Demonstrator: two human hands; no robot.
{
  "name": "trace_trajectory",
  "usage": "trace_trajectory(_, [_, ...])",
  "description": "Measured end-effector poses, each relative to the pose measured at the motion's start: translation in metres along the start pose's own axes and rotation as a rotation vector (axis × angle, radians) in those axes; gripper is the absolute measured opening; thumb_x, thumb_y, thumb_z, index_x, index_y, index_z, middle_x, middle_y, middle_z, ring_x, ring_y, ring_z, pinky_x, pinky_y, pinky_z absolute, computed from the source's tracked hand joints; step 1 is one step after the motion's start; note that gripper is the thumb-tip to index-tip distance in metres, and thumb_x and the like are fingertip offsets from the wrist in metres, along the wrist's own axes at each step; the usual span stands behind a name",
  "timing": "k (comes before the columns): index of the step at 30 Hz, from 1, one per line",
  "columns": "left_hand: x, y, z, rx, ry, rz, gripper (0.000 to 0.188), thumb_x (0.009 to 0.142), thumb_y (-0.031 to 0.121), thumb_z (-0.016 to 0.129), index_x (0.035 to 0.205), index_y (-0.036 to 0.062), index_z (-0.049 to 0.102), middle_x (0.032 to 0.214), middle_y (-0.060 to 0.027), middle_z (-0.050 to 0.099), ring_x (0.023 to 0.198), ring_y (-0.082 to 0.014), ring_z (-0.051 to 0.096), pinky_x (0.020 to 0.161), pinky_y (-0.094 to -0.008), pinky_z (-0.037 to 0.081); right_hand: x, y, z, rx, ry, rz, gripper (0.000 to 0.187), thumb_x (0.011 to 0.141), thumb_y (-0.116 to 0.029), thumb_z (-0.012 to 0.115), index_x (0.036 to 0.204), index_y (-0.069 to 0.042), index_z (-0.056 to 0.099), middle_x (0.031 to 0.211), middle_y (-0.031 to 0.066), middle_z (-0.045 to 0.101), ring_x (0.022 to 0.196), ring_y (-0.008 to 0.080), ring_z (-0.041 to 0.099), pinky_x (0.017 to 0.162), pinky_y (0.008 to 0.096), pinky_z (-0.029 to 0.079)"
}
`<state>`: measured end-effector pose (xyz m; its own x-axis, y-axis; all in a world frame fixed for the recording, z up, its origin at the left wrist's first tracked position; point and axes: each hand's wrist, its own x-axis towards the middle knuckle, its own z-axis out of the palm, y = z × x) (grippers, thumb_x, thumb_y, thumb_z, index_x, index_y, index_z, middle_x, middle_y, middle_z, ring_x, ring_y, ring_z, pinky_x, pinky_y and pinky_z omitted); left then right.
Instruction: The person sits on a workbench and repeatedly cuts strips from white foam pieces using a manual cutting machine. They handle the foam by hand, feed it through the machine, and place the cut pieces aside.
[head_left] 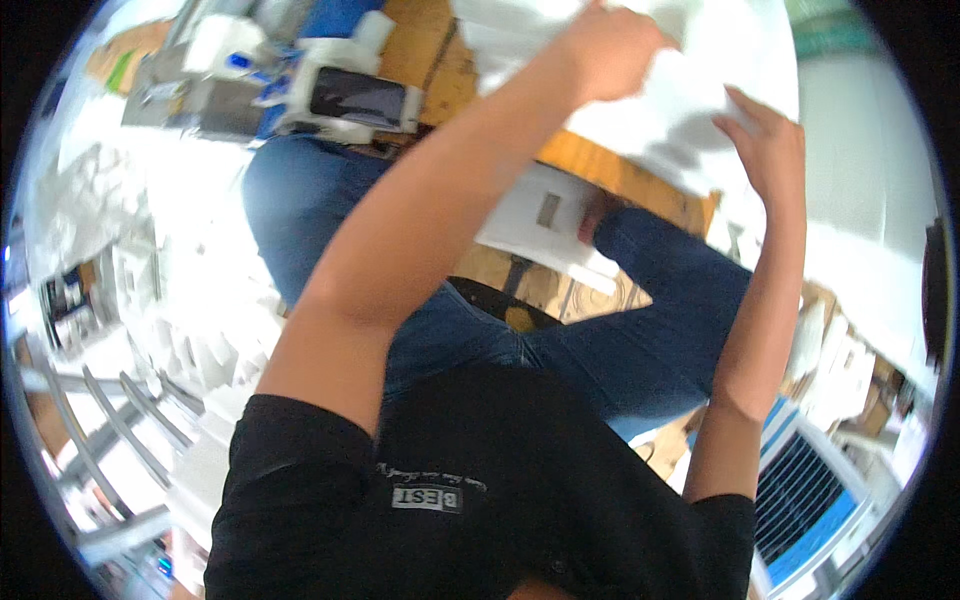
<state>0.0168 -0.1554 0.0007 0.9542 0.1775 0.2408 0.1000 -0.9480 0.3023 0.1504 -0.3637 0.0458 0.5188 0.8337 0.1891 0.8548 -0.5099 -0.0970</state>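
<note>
Bright white sheet material (690,140), perhaps cloth or plastic, covers the wooden tabletop in front of me. My left hand (615,55) is over its far part, at the top of the view, with the fingers curled closed. Whatever those fingers grip is hidden, and the hand is partly cut off by the upper edge. To the right, my right hand (768,145) hovers over or touches the sheet's right side; I cannot tell which. Its thumb and forefinger are spread apart, with nothing visible between them.
Left of the sheet stands a white and blue machine (395,60) with a dark screen (358,97). The wooden table edge (610,170) runs above my knees. White material (190,260) is heaped on the left, near a metal rack (120,420). A blue-white slatted appliance (800,500) stands lower right.
</note>
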Motion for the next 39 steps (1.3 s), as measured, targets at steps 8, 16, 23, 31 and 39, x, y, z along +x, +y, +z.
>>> trace_trajectory(8, [-0.089, -0.073, -0.037, -0.376, 1.006, -0.316, 0.044, 0.096, 0.016, 0.064, 0.137, -0.0004, 0.062, 0.137, -0.0206, 0.064, 0.13, -0.041, 0.057, 0.114, -0.0433, 0.039, 0.001, -0.015, -0.011, 0.126, -0.051, 0.156, 0.045, 0.083, -0.022, 0.083, 0.127, -0.013, 0.075, 0.116, 0.0208, 0.075, 0.106, 0.0324, 0.074, 0.097, 0.0397, 0.054])
trace_trajectory(16, [-0.074, -0.099, -0.067, -0.506, 0.433, -0.416, 0.06, 0.106, 0.043, 0.051, 0.137, -0.0076, 0.06, 0.134, -0.0304, 0.064, 0.128, -0.0445, 0.059, 0.108, -0.0441, 0.047, 0.0, -0.004, -0.001, 0.046, 0.005, 0.055, 0.047, 0.085, -0.028, 0.084, 0.13, -0.018, 0.074, 0.117, 0.0194, 0.075, 0.109, 0.0286, 0.074, 0.096, 0.0374, 0.055])
trace_trajectory(23, [-0.066, -0.102, -0.054, -0.19, 0.343, -0.407, 0.074, 0.098, 0.054, 0.064, 0.137, -0.0089, 0.059, 0.127, -0.0327, 0.066, 0.122, -0.0445, 0.063, 0.103, -0.0459, 0.051, -0.006, 0.003, 0.004, -0.068, 0.049, 0.089, 0.044, 0.086, -0.038, 0.081, 0.126, -0.023, 0.076, 0.107, 0.0176, 0.077, 0.096, 0.0313, 0.076, 0.089, 0.0388, 0.057])
trace_trajectory(31, [-0.074, -0.083, -0.05, -0.101, 0.405, -0.482, 0.078, 0.089, 0.052, 0.077, 0.135, -0.0093, 0.06, 0.125, -0.0337, 0.066, 0.12, -0.0431, 0.065, 0.102, -0.0478, 0.051, 0.001, 0.007, 0.021, -0.01, 0.055, 0.05, 0.044, 0.086, -0.041, 0.08, 0.126, -0.024, 0.076, 0.1, 0.0172, 0.077, 0.09, 0.0321, 0.076, 0.088, 0.0393, 0.057])
trace_trajectory(39, [-0.064, -0.074, -0.047, -0.093, 0.439, -0.541, 0.08, 0.082, 0.048, 0.085, 0.136, -0.0056, 0.059, 0.134, -0.0293, 0.063, 0.126, -0.0416, 0.06, 0.107, -0.0471, 0.049, -0.004, 0.016, 0.019, -0.073, 0.06, 0.034, 0.041, 0.088, -0.041, 0.08, 0.127, -0.028, 0.076, 0.106, 0.0142, 0.079, 0.09, 0.0199, 0.077, 0.086, 0.0363, 0.06])
